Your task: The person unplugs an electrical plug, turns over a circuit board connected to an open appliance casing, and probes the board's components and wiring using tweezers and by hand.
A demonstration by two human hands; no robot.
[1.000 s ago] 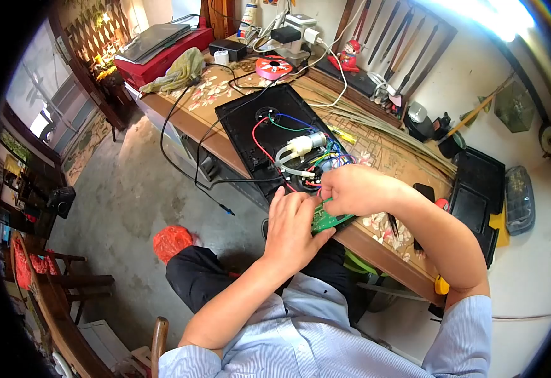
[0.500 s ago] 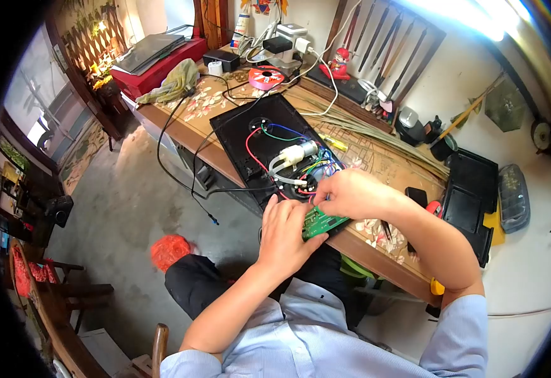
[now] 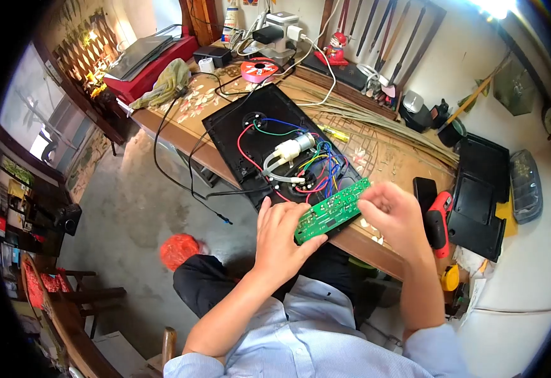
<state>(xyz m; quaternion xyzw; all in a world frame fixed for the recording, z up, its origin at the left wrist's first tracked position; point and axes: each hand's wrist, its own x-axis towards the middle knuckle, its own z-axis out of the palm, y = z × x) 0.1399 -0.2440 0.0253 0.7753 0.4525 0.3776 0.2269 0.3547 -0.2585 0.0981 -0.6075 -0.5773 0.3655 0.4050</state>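
A green circuit board [image 3: 331, 213] lies tilted at the near end of a black panel [image 3: 225, 132]. My left hand [image 3: 283, 238] grips the board's left end between thumb and fingers. At the board's right end is my right hand [image 3: 392, 214], its fingers curled together; what they hold, if anything, is too small to tell. Beyond the board, a cream and silver pump [image 3: 293, 147] with a clear hose sits on the panel among red, blue, green and yellow wires [image 3: 327, 165].
The panel overhangs the wooden table [image 3: 376, 247]. Rightward are a red and black tool [image 3: 438, 222], a black case [image 3: 477, 195] and a yellow tape measure [image 3: 450, 277]. A yellow-handled tool [image 3: 335, 133] lies behind the wires. Black cables [image 3: 162, 157] hang over the left edge.
My right hand has moved right, off the middle of the board to its right end, so more of the board shows. My left hand still holds the board.
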